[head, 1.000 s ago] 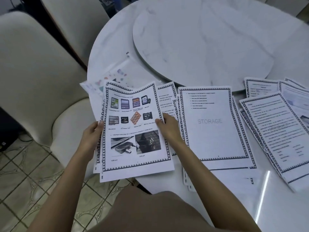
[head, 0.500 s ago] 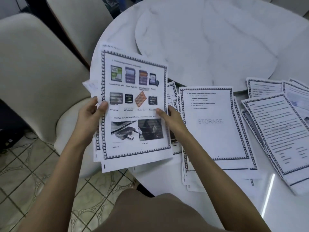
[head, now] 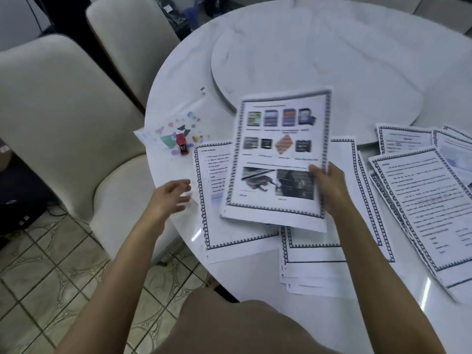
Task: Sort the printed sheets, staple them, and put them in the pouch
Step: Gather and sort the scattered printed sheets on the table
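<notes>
My right hand [head: 329, 185] grips the right edge of a set of printed sheets [head: 278, 159] whose top page shows pictures of memory cards; it hangs over the middle piles. My left hand [head: 171, 195] hovers with fingers spread over the table's left edge, holding nothing. A bordered text sheet [head: 217, 200] lies beneath the held set. Farther left lies a clear pouch [head: 178, 129] with colourful prints, and a small red stapler [head: 181, 143] rests on it. More piles of bordered sheets [head: 421, 200] lie to the right, with another pile [head: 332, 251] under my right forearm.
The round white marble table [head: 255, 60] carries a raised turntable [head: 332, 60] at its middle. Two cream chairs [head: 63, 111] stand at the left beside the table. Tiled floor [head: 51, 277] shows below the left edge.
My left hand has let go of the picture sheets and drawn away to the left. My right hand has carried the set to the right, uncovering the pouch, the stapler and a text sheet.
</notes>
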A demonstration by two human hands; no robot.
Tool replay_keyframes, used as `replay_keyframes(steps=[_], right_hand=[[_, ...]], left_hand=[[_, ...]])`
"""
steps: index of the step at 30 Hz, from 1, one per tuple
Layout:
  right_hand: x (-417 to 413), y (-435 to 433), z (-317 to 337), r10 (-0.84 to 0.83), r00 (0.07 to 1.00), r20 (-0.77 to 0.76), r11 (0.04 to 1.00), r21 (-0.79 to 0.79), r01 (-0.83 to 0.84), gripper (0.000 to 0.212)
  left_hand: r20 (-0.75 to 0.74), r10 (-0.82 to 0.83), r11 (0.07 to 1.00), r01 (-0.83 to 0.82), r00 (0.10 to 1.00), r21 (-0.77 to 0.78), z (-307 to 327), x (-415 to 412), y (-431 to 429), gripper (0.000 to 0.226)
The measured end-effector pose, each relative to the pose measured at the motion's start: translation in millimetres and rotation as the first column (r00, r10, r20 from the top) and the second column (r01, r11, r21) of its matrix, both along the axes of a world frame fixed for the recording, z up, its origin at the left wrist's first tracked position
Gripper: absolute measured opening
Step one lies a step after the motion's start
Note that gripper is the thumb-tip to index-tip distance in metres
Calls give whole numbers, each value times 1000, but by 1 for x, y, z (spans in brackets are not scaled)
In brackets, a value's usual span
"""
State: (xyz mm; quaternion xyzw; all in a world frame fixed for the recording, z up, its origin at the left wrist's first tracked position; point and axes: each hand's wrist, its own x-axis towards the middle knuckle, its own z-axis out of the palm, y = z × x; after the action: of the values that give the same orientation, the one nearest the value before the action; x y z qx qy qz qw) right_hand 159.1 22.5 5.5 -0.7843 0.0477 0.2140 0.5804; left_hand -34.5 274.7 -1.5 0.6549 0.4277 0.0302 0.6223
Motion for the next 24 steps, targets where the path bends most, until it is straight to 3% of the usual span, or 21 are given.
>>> replay_keyframes(steps=[6, 12, 15, 20, 24], right_hand=[[6, -54, -29, -279, 960, -26, 960, 24, 279, 31], [-5, -53, -43, -299, 952, -61, 953, 25, 301, 33], [-7, -52, -45, -304, 950, -62, 952, 24, 306, 34], [-6, -53, -46, -297, 953, -61, 953, 35, 300, 34], [-6, -56, -47, -287, 956, -59, 955, 54, 290, 34]], left_hand=[[-84, 41, 999, -42, 996, -14, -12, -2, -18, 44], [-158, 82, 996, -84, 984, -9, -19, 7, -39, 52], [-188, 88, 996, -85, 978, 28, -22, 7, -47, 44], [-148, 100, 985, -77, 984, 156, -21, 5, -56, 11], [-92, 185, 944, -151, 978, 293, -12, -4, -39, 8]])
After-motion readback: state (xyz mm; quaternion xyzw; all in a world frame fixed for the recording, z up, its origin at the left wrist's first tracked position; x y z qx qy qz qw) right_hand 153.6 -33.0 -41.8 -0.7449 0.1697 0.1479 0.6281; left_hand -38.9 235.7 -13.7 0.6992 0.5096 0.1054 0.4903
